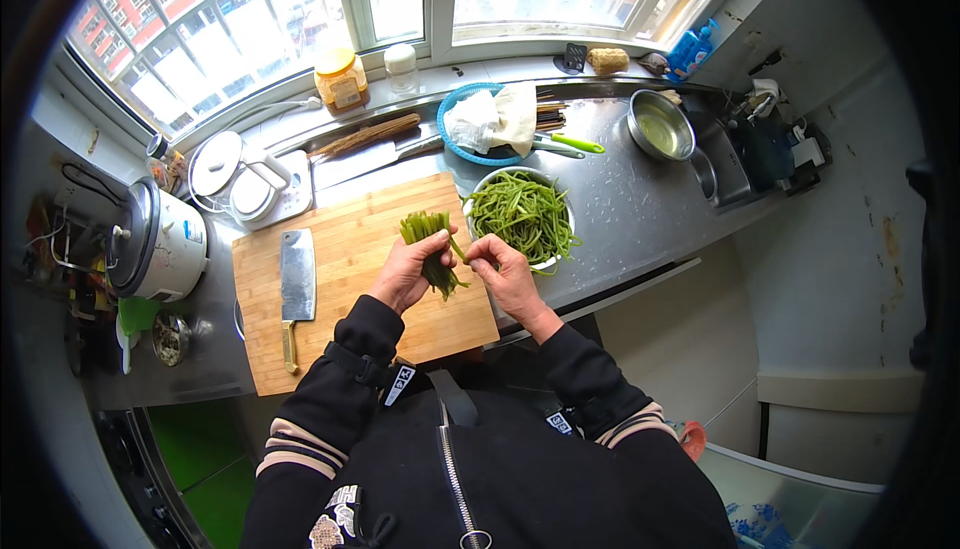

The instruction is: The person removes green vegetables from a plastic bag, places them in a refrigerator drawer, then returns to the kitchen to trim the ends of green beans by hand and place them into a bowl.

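My left hand (pixel 411 267) is closed around a bunch of green stalks (pixel 427 230), upright above the right part of a wooden cutting board (pixel 352 211). Beside it, my right hand (pixel 504 273) pinches the end of a single green stalk between thumb and fingers. Just beyond my right hand stands a metal bowl (pixel 571 222) heaped with long green stalks (pixel 521 211). A cleaver (pixel 298 275) with a wooden handle lies flat on the left part of the board, its handle towards me.
A rice cooker (pixel 176 241) stands at the left, near a small bowl (pixel 171 337). Behind the board are a white appliance (pixel 255 189) and a blue basket (pixel 450 140). A metal pan (pixel 660 125) with liquid sits by the sink (pixel 731 166) at the right.
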{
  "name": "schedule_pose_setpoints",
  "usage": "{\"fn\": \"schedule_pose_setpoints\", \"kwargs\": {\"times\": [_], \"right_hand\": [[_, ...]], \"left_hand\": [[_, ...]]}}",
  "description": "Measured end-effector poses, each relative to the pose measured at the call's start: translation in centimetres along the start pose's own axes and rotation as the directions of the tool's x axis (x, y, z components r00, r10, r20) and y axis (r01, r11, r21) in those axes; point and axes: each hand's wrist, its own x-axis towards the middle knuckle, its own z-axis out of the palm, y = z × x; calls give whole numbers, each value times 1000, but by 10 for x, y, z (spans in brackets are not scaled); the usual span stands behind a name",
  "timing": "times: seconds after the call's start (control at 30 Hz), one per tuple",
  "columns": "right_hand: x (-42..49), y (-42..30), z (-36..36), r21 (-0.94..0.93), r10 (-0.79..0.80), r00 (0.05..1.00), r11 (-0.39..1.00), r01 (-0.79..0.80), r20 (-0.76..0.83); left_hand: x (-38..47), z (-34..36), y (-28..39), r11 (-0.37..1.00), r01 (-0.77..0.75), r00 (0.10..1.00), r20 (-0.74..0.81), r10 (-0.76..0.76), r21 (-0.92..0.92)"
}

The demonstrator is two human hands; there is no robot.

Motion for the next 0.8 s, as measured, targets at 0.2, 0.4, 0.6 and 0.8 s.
{"fn": "schedule_pose_setpoints", "kwargs": {"times": [0.2, 0.4, 0.6, 0.8], "right_hand": [[-3, -8, -3, -7, 82, 994, 997, -82, 66], [-10, 11, -24, -21, 144, 989, 989, -143, 31], [5, 43, -104, -352, -18, 848, 915, -200, -530], [7, 46, -108, -700, -182, 959, 714, -23, -217]], "left_hand": [[-2, -1, -1, 999, -34, 999, -11, 34, 12], [-4, -1, 2, 999, -40, 997, -60, 42, 25], [-5, -6, 11, 999, -44, 997, -57, 44, -1], [-6, -1, 13, 991, -15, 998, -62, 24, 136]]}}
